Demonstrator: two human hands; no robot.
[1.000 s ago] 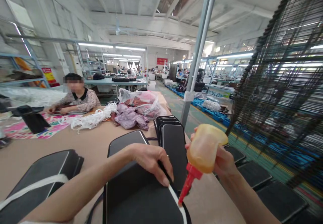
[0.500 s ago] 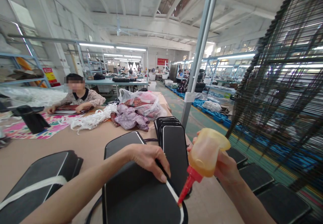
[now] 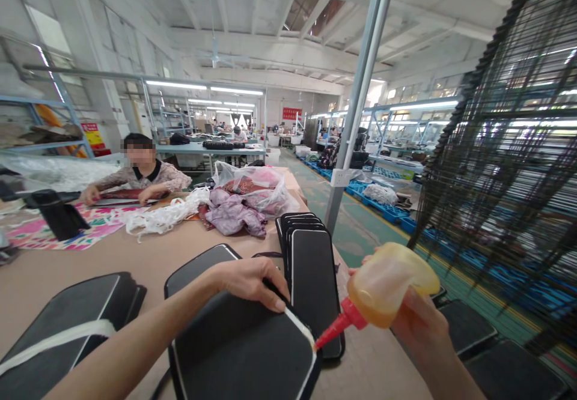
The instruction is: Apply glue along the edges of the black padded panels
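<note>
A squeeze bottle (image 3: 383, 286) of amber liquid, probably glue, is gripped in my right hand (image 3: 421, 319). It lies tilted, and its red nozzle (image 3: 336, 328) points down to the left, the tip at the white edge of a black panel (image 3: 243, 343) with rounded corners. My left hand (image 3: 255, 283) is closed on that panel's upper right edge, thumb on top beside the white strip (image 3: 297, 322); the fingers underneath are hidden. Just behind stands a stack of narrower black panels (image 3: 313, 274), edged in white too.
More black panels (image 3: 90, 310) with a white band (image 3: 58, 340) lie at left. White strips (image 3: 171, 211), purple cloth (image 3: 237, 211) and a plastic bag (image 3: 279, 190) sit farther back. Across the table a person (image 3: 144, 172) handles material. A metal post (image 3: 345, 160) rises beyond the table.
The black panel has shifted left and turned, my left hand moving with it. The bottle has tipped flatter and swung right, while its nozzle tip stays at the panel's white edge.
</note>
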